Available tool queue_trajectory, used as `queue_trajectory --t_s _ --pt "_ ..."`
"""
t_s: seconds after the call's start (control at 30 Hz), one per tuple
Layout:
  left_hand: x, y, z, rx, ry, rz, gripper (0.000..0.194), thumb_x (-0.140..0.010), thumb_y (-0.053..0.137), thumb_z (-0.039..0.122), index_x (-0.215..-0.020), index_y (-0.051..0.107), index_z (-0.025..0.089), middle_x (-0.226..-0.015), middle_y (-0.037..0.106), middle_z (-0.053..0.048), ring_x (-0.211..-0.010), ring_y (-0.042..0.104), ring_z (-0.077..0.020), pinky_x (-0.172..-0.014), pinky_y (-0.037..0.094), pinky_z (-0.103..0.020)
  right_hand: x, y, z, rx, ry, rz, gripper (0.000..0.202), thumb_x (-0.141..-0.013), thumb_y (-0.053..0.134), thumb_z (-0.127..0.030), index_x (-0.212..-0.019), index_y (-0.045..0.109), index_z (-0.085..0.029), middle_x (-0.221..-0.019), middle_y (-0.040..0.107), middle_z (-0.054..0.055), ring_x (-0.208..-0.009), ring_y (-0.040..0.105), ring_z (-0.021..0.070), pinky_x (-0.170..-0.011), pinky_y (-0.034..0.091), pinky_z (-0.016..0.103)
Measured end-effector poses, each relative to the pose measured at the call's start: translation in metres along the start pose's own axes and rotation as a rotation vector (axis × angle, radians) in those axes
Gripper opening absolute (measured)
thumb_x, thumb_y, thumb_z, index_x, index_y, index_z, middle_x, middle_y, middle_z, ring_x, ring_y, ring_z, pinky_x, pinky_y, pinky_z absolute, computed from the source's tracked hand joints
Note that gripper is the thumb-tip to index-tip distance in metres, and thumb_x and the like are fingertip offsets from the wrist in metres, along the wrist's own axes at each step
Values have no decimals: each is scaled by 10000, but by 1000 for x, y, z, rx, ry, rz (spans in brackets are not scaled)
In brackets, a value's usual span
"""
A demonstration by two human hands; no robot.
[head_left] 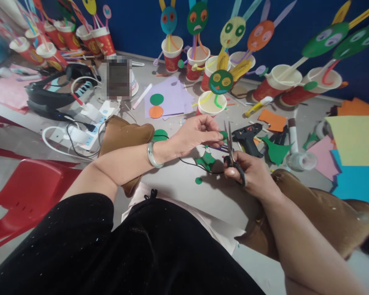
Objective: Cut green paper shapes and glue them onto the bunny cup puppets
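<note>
Between the thumb and fingers of my left hand [199, 132] is a small piece of green paper [223, 135]. My right hand [249, 170] grips the black handles of a pair of scissors [230, 143], whose blades point up, slightly apart, right beside the green piece. Below the hands lie a green paper scrap [206, 160] with curved cut-outs and a small green disc [198, 180]. A larger green disc [160, 135] is partly covered by my left wrist. Just past the scissors rests a black glue gun [249, 137].
Red paper cups [212, 103] holding paper-faced figures line the back. Purple sheets [169, 96] carry green and orange discs. A yellow cutter [258, 107] and coloured paper [353, 139] lie right. At left are a power strip [100, 127], cables and a red chair [33, 188].
</note>
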State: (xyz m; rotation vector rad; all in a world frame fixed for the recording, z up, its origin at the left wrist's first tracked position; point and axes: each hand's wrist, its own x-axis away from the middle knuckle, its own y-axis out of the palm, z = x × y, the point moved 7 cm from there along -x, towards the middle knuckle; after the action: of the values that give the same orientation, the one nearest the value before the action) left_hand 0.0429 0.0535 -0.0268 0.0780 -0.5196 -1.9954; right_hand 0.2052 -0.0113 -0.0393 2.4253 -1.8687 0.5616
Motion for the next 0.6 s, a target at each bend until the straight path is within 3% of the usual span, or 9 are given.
queue_trajectory --t_s 0.33,0.6 --pt "2 2 -1 61 19 -56 561 -645 1020 344 -829 515 183 -757 652 65 -711 746 -117 -794 665 -315 2 3 -5 3 -8 -12 694 -463 998 -737 -637 592 -201 -512 607 -2 -493 481 115 -475 353 224" --pt "3 5 -1 66 33 -83 571 -652 1018 374 -828 509 185 -736 654 66 -720 753 -122 -832 674 -337 2 2 -4 10 2 -2 718 -432 989 -773 -614 594 -202 -505 618 12 -492 477 119 -470 347 228"
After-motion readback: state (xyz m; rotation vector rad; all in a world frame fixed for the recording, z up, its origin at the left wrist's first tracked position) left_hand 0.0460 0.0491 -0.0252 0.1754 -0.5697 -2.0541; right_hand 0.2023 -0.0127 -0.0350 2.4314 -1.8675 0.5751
